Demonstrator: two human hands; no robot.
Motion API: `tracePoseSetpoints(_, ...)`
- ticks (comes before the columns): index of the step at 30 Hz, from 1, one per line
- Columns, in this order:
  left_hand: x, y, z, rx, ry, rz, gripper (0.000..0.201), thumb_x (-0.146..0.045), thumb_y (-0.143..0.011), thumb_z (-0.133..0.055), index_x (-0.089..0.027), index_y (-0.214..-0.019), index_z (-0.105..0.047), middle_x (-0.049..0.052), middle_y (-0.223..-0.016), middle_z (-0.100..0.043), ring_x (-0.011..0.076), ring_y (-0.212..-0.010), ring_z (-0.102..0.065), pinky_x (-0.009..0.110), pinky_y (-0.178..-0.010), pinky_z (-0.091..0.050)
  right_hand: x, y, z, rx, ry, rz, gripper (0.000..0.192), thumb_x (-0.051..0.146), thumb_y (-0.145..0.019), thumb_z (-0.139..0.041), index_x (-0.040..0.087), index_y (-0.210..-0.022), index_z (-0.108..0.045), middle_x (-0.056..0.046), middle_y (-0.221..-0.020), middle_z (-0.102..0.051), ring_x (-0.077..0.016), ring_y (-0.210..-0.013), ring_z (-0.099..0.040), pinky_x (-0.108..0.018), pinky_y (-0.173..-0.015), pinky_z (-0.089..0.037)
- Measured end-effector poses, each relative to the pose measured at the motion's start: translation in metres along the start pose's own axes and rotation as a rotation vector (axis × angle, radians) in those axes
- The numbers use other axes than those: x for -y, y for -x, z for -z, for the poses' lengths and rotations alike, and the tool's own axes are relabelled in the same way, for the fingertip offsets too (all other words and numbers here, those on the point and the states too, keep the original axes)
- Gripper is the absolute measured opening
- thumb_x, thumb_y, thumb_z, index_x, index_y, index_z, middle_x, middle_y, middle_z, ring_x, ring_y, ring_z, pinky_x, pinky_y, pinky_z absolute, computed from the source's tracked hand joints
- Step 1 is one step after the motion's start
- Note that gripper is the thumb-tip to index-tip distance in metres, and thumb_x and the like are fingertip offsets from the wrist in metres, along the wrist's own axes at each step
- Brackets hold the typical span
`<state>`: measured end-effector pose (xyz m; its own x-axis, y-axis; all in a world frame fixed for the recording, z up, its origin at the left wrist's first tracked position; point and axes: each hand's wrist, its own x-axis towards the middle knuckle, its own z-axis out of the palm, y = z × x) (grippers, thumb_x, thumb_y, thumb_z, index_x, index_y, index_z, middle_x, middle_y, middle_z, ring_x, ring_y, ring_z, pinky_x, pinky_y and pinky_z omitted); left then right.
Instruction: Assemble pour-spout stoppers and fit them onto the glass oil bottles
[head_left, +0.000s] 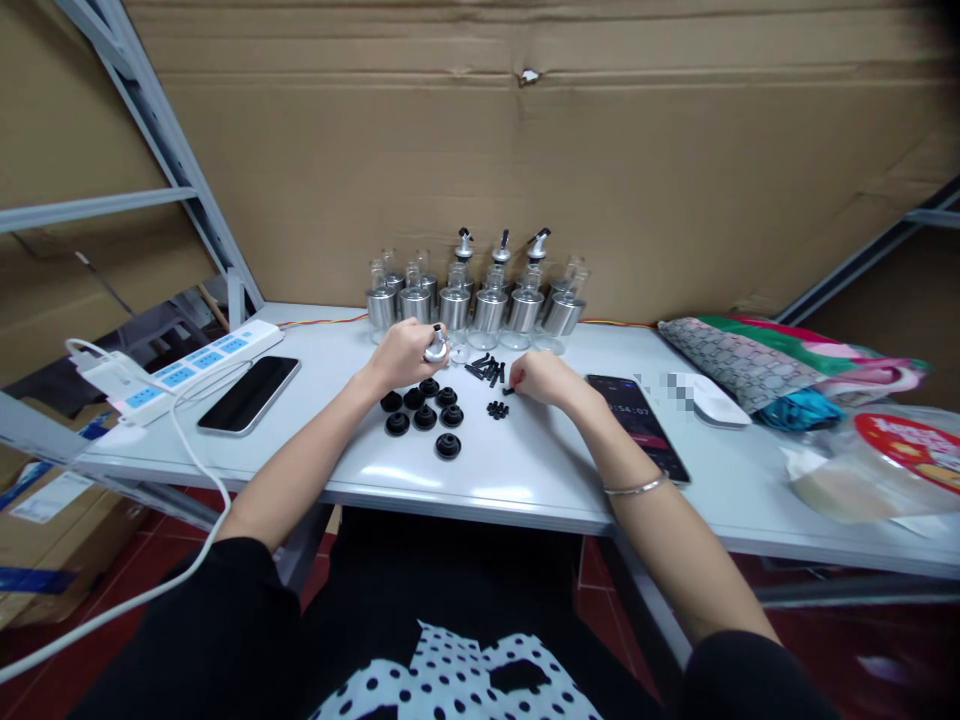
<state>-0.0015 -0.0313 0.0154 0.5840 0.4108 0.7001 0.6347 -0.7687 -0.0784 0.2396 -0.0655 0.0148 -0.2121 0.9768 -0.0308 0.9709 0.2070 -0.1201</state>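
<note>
chrome pourer cap [436, 347] gripped in left hand [403, 355]; right hand [541, 377] fingers pinch a small black plug [508, 389]. next, i'd guess: seat plug into cap.

Both forearms are left bare, with black sleeves ending near the elbows at the lower corners of the view. A thin silver bangle [636, 488] is worn on the right wrist, while nothing is worn on the left hand [401, 355] or the right hand [541, 378]. Black clothing is seen over the lap, and a white fabric with black polka dots [457, 680] is laid across it.
</note>
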Motion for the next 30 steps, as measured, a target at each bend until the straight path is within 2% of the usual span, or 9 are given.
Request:
tracePoseSetpoints(4,0.001,0.001,-0.001,0.013,0.006,0.003,0.019,-0.025,-0.077,-0.053,-0.017,-0.061,-0.047,0.006,-0.073,-0.067,0.0133,-0.054,-0.049,0.027,-0.058,-0.039,-0.004,-0.002,-0.002,-0.046,0.021,-0.039,0.033,0.0,-0.07,-0.049,0.012,-0.088,-0.073,-0.014,-0.091,-0.072,-0.0236,-0.087,-0.065,-0.027,-0.071,-0.042)
tracePoseSetpoints(8,0.0,0.001,-0.001,0.027,0.013,0.007,0.019,-0.025,-0.077,-0.053,-0.018,-0.061,-0.046,0.005,-0.069,-0.065,0.0141,-0.054,-0.049,0.028,-0.058,-0.039,-0.006,-0.005,-0.004,-0.088,-0.055,0.041,0.041,-0.005,-0.069,-0.044,0.013,-0.097,-0.069,-0.012,-0.096,-0.071,-0.022,-0.091,-0.064,-0.025,-0.076,-0.043)
tracePoseSetpoints(12,-0.004,-0.001,0.0,0.105,0.044,0.031,0.018,-0.025,-0.079,-0.052,-0.018,-0.065,-0.045,0.004,-0.07,-0.063,0.0139,-0.055,-0.051,0.027,-0.06,-0.038,-0.003,-0.006,-0.005,-0.134,-0.182,0.08,0.044,-0.006,-0.07,-0.044,0.015,-0.103,-0.064,-0.008,-0.097,-0.072,-0.0208,-0.093,-0.064,-0.026,-0.079,-0.044)
tracePoseSetpoints(15,-0.01,-0.001,0.003,0.169,0.112,0.099,0.013,-0.029,-0.082,-0.052,-0.018,-0.083,-0.046,0.003,-0.075,-0.061,0.0141,-0.058,-0.053,0.026,-0.057,-0.037,0.003,-0.005,-0.002,-0.285,-0.245,0.122,0.027,0.007,-0.081,-0.047,0.016,-0.1,-0.064,-0.009,-0.096,-0.071,-0.0224,-0.092,-0.065,-0.03,-0.08,-0.045)
tracePoseSetpoints(17,-0.013,-0.001,0.004,0.204,0.163,0.137,0.019,-0.03,-0.083,-0.054,-0.018,-0.092,-0.043,0.002,-0.078,-0.058,0.0137,-0.059,-0.053,0.025,-0.055,-0.036,0.011,-0.003,0.001,-0.413,-0.332,0.234,0.02,0.018,-0.087,-0.048,0.017,-0.099,-0.064,-0.009,-0.097,-0.07,-0.0216,-0.092,-0.064,-0.031,-0.08,-0.046)
tracePoseSetpoints(19,-0.014,-0.001,0.004,0.245,0.192,0.137,0.024,-0.031,-0.081,-0.058,-0.019,-0.093,-0.04,0.001,-0.08,-0.056,0.0129,-0.06,-0.053,0.024,-0.055,-0.036,0.019,0.0,0.003,-0.49,-0.432,0.38,0.021,0.025,-0.089,-0.047,0.018,-0.1,-0.063,-0.008,-0.099,-0.07,-0.0196,-0.091,-0.064,-0.03,-0.079,-0.047)
tracePoseSetpoints(23,-0.015,-0.003,0.003,0.314,0.193,0.07,0.031,-0.031,-0.075,-0.068,-0.02,-0.087,-0.042,-0.002,-0.081,-0.055,0.0135,-0.066,-0.055,0.023,-0.057,-0.036,0.03,0.003,0.002,-0.456,-0.52,0.544,0.021,0.029,-0.088,-0.049,0.018,-0.098,-0.064,-0.007,-0.097,-0.07,-0.0185,-0.086,-0.063,-0.029,-0.078,-0.047)
tracePoseSetpoints(27,-0.016,-0.005,0.002,0.338,0.163,-0.03,0.028,-0.029,-0.074,-0.07,-0.019,-0.086,-0.046,0.0,-0.082,-0.058,0.0164,-0.075,-0.058,0.025,-0.063,-0.038,0.029,0.001,-0.001,-0.43,-0.551,0.539,0.021,0.029,-0.089,-0.049,0.018,-0.099,-0.063,-0.006,-0.094,-0.07,-0.0177,-0.082,-0.063,-0.028,-0.075,-0.046)
tracePoseSetpoints(30,-0.018,-0.005,0.002,0.344,0.176,-0.072,0.02,-0.025,-0.08,-0.063,-0.018,-0.093,-0.05,0.002,-0.086,-0.06,0.0178,-0.081,-0.059,0.026,-0.068,-0.04,0.028,0.0,-0.001,-0.446,-0.55,0.512,0.019,0.028,-0.089,-0.048,0.018,-0.098,-0.062,-0.005,-0.087,-0.07,-0.0162,-0.074,-0.061,-0.026,-0.071,-0.045)
